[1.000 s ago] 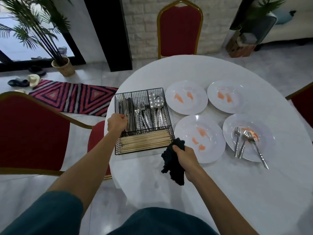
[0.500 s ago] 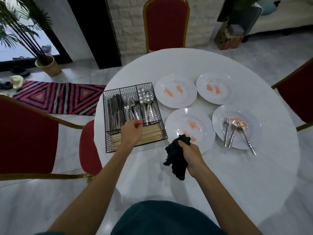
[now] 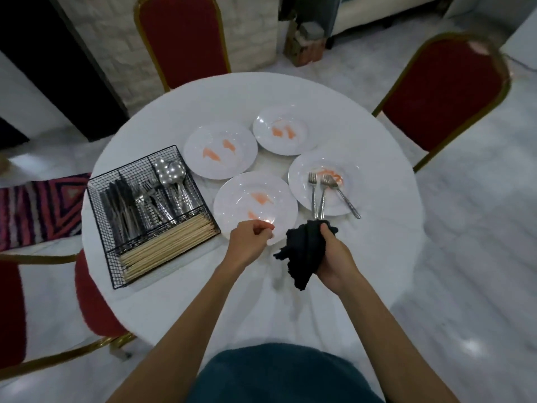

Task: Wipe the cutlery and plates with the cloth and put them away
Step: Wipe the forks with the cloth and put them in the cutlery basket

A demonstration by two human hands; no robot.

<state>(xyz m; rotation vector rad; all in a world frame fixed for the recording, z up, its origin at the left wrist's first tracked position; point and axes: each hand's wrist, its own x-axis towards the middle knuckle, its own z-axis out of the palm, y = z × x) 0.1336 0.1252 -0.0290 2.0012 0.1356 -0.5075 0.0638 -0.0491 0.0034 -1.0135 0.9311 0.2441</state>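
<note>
At near edge of table [image 3: 377, 257]: right hand [image 3: 334, 257] closed round black cloth [image 3: 305, 251]; left hand [image 3: 250, 239] loosely curled, empty, at rim of nearest plate [image 3: 232, 205]. Four smeared plates, cutlery [image 3: 322, 193] unwiped. Likely next: grip plate rim, wipe.

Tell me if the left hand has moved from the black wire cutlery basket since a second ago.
Yes. The left hand has left the black wire cutlery basket and gone right, to the near rim of the nearest white plate.
</note>
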